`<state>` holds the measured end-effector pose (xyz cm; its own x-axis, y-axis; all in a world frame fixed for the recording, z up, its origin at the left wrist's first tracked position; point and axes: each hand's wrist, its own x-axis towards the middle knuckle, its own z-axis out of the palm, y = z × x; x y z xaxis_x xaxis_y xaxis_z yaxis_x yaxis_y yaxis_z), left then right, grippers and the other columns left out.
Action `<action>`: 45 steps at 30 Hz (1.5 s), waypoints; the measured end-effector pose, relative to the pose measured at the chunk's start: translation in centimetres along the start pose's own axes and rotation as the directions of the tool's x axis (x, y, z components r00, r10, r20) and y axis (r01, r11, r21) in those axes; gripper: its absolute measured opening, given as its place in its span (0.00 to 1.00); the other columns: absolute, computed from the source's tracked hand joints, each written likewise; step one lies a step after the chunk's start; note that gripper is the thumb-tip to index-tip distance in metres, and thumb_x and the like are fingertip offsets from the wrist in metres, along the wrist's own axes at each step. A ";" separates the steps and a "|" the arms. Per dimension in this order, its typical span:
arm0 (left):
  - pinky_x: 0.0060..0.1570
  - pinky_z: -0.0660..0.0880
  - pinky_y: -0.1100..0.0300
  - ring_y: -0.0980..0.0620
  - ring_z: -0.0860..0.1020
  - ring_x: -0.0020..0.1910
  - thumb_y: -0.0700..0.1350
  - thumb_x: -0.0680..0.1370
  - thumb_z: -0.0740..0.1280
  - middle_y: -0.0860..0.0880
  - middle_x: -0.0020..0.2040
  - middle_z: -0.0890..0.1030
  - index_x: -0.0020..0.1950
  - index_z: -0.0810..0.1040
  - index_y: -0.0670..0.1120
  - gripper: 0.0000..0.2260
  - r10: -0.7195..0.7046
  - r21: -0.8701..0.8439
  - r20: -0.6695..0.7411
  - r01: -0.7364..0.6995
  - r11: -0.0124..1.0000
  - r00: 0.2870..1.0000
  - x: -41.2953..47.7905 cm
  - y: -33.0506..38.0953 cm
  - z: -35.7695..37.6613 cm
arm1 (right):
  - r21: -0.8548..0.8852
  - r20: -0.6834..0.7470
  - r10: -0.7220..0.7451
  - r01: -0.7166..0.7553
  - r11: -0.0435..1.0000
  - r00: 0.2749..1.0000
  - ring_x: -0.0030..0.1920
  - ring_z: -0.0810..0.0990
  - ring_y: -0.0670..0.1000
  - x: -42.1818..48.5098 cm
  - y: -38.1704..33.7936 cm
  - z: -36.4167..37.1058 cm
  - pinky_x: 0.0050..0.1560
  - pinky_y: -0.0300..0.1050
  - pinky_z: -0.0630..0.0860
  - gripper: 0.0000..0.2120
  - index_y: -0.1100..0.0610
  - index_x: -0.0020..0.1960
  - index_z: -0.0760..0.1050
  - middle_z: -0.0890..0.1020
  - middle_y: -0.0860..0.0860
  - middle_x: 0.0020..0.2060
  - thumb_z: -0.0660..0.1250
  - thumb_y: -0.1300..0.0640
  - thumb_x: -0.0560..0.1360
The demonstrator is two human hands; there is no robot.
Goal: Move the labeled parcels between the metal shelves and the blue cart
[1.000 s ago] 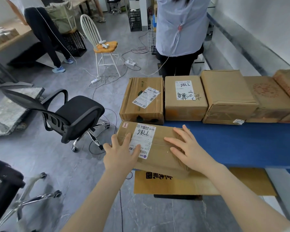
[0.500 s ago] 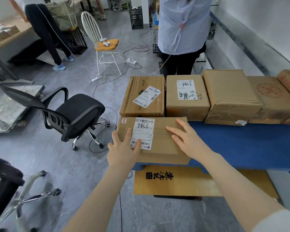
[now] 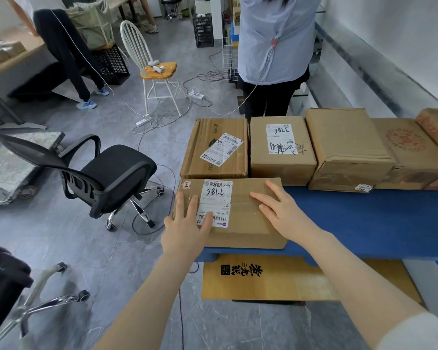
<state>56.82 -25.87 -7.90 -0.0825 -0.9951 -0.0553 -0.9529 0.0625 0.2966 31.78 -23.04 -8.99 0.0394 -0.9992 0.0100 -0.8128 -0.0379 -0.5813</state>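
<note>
A brown cardboard parcel (image 3: 240, 213) with a white label marked 7786 lies on the near left corner of the blue cart (image 3: 369, 221). My left hand (image 3: 187, 228) rests flat on its left top, partly over the label. My right hand (image 3: 281, 210) lies flat on its right top, fingers spread. Behind it stands a row of parcels: a flat one with a slanted label (image 3: 215, 147), one marked 7786 with handwriting (image 3: 281, 150), a plain one (image 3: 344, 150) and a red-printed one (image 3: 410, 152).
A person in a light blue shirt (image 3: 273, 39) stands at the cart's far side. A black office chair (image 3: 106, 173) stands left of the cart, a white chair (image 3: 152, 69) and cables (image 3: 195, 94) further back. A flat printed carton (image 3: 276, 279) lies on the floor under the cart.
The parcel under my hands slid forward on the cart, up against the back row. Both hands stay flat on its top.
</note>
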 end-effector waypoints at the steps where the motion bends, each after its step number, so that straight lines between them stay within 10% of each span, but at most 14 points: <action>1: 0.47 0.71 0.50 0.38 0.62 0.66 0.66 0.77 0.50 0.57 0.78 0.45 0.75 0.50 0.61 0.28 0.005 -0.006 0.016 -0.005 1.000 1.000 0.0 0.0 -0.2 | -0.001 -0.002 0.005 -0.005 1.000 1.000 0.75 0.51 0.55 0.0 -0.1 0.0 0.73 0.56 0.56 0.19 0.40 0.72 0.63 0.51 0.48 0.76 0.53 0.49 0.81; 6: 0.65 0.61 0.38 0.39 0.50 0.74 0.68 0.76 0.46 0.54 0.78 0.42 0.75 0.45 0.63 0.29 0.001 0.106 0.064 -0.007 0.994 0.998 -0.8 1.1 -1.9 | 0.226 -0.134 0.136 -0.103 0.969 0.982 0.73 0.56 0.45 -2.8 -0.6 -1.1 0.67 0.43 0.61 0.19 0.38 0.71 0.62 0.53 0.44 0.76 0.54 0.48 0.81; 11: 0.72 0.47 0.40 0.41 0.46 0.77 0.65 0.78 0.47 0.50 0.79 0.43 0.77 0.43 0.61 0.28 0.405 0.171 -0.006 -0.398 0.901 0.914 -2.2 10.2 -4.4 | 0.319 -0.333 0.353 -0.248 0.915 0.874 0.72 0.56 0.41 -11.9 1.8 -5.6 0.64 0.37 0.59 0.20 0.37 0.72 0.59 0.55 0.41 0.74 0.55 0.46 0.80; 18: 0.49 0.77 0.40 0.34 0.77 0.58 0.63 0.77 0.48 0.39 0.65 0.75 0.66 0.76 0.46 0.31 0.955 -0.184 -0.014 -0.940 0.287 0.295 -15.0 29.0 1.0 | 0.453 -0.563 0.698 -0.541 0.709 0.443 0.68 0.65 0.46 -33.8 5.6 -10.1 0.64 0.33 0.59 0.20 0.47 0.71 0.64 0.65 0.48 0.69 0.58 0.51 0.79; 23: 0.29 0.78 0.39 0.32 0.82 0.37 0.51 0.72 0.57 0.32 0.52 0.80 0.61 0.70 0.45 0.20 0.989 -0.272 0.104 -0.959 -0.076 -0.107 -31.9 36.1 5.0 | 0.594 -0.635 0.772 -0.636 0.493 0.006 0.66 0.67 0.46 -54.1 3.5 -9.6 0.61 0.31 0.59 0.19 0.47 0.71 0.65 0.65 0.46 0.69 0.57 0.50 0.80; 31: 0.35 0.80 0.48 0.37 0.82 0.44 0.43 0.62 0.80 0.40 0.60 0.78 0.66 0.76 0.47 0.33 0.876 -0.311 0.174 -0.869 -0.385 -0.450 -58.9 39.2 6.4 | 0.781 -0.590 0.608 -0.567 0.261 -0.532 0.58 0.73 0.44 -83.6 -6.0 -5.1 0.59 0.41 0.70 0.15 0.48 0.66 0.71 0.74 0.44 0.60 0.58 0.52 0.79; 34: 0.56 0.74 0.52 0.47 0.72 0.65 0.53 0.76 0.64 0.51 0.74 0.62 0.75 0.58 0.57 0.29 0.866 -0.387 0.134 -0.830 -0.401 -0.481 -69.1 39.5 8.0 | 0.796 -0.586 0.541 -0.552 0.247 -0.603 0.55 0.72 0.43 -93.3 -8.7 -3.3 0.51 0.33 0.68 0.16 0.45 0.66 0.69 0.73 0.43 0.58 0.59 0.53 0.79; 45: 0.71 0.58 0.52 0.51 0.51 0.76 0.65 0.77 0.55 0.56 0.78 0.48 0.75 0.51 0.63 0.28 0.766 -0.608 0.080 -0.640 -0.469 -0.638 -97.4 42.4 8.5 | 0.733 -0.653 0.484 -0.647 0.211 -0.583 0.61 0.71 0.48 -117.6 -10.5 -7.9 0.57 0.39 0.66 0.19 0.47 0.68 0.68 0.66 0.46 0.68 0.60 0.56 0.77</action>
<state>21.95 74.37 1.95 -0.7007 0.6888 0.1859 0.6775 0.5608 0.4758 31.09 94.73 2.39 -0.7958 0.5542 0.2441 0.2295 0.6490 -0.7253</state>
